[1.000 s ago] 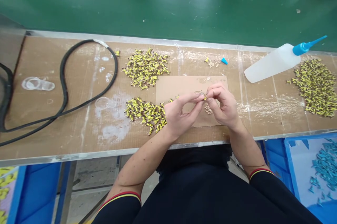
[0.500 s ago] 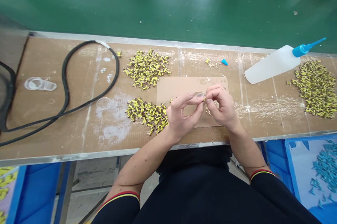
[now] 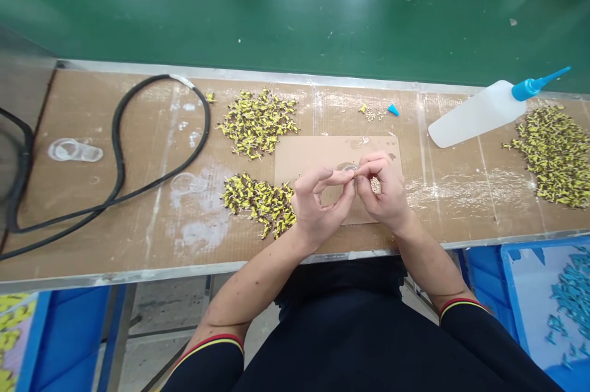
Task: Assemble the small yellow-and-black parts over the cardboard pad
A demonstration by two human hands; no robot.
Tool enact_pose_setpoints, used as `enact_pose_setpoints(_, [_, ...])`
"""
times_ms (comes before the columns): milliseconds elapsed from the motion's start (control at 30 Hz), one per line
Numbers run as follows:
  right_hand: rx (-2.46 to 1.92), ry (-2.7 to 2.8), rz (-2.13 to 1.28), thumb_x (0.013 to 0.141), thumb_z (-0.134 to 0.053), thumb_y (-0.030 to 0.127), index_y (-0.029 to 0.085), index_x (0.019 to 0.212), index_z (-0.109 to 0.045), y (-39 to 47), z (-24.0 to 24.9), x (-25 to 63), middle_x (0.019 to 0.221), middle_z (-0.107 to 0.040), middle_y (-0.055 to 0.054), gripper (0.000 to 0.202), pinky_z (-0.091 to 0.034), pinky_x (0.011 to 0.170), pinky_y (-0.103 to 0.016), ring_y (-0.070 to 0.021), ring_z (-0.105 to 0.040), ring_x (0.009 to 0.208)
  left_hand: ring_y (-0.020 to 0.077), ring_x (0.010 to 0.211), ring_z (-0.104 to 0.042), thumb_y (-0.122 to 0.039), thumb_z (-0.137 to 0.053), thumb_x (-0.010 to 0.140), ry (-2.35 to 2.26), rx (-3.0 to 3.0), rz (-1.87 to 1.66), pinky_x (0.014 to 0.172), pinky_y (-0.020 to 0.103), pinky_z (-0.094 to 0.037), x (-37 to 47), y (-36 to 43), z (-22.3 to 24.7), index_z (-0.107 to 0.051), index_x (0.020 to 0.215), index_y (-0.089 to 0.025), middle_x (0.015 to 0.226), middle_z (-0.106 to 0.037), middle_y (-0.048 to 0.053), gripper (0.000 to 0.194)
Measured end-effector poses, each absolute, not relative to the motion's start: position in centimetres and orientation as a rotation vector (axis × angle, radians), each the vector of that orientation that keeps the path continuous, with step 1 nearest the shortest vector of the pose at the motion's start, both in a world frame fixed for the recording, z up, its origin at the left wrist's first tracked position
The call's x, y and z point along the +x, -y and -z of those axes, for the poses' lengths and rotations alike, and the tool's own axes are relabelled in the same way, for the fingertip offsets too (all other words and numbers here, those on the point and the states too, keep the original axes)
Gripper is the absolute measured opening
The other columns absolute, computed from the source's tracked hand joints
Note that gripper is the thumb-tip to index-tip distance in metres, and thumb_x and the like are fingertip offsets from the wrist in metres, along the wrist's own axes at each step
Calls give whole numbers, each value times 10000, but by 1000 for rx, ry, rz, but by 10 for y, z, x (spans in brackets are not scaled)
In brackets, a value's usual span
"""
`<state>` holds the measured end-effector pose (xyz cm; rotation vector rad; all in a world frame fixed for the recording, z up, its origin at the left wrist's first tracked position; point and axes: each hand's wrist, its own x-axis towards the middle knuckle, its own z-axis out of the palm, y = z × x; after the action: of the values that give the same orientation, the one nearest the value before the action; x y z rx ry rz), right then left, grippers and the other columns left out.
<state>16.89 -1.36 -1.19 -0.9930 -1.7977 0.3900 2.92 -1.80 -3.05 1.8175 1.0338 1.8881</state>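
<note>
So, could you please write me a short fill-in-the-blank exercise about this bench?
1. The bottle has a nozzle coloured ____.
2. The yellow parts form ____ large heaps on the bench.
3. Gloved or bare: the left hand and right hand are both ____.
4. The looped cable is ____ in colour, apart from a whitish stretch.

Missing words: blue; three; bare; black.
</note>
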Motion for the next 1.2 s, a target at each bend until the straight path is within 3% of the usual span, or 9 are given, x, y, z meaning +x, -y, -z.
enact_pose_setpoints(567, [-958, 1655, -586, 963, -632, 200, 240, 927, -649, 16, 8, 174, 862, -684, -12, 56, -512, 597, -286, -142, -638, 753, 152, 796, -813, -138, -771, 884, -959, 1612, -1767, 778, 260, -669, 26, 18, 25, -529, 1103, -226, 875, -798, -5, 338])
enact_pose_setpoints(833, [-957, 1648, -559, 929, -652, 186, 241, 888, -648, 15, 10, 173, 819, -672, -4, 69, -504, 590, -289, -140, -614, 704, 131, 771, -801, -111, -780, 857, -938, 1625, -1789, 796, 255, -671, 26, 19, 25, -494, 1141, -242, 854, -785, -27, 424])
enact_pose_setpoints(1200, [-975, 1666, -381, 911, -635, 151, 239, 910, -616, 18, 13, 165, 808, -657, -2, 91, -514, 554, -280, -138, -618, 681, 129, 810, -796, -102, -769, 862, -943, 1512, -1756, 820, 253, -673, 30, 21, 24, -463, 1084, -232, 838, -765, -29, 400])
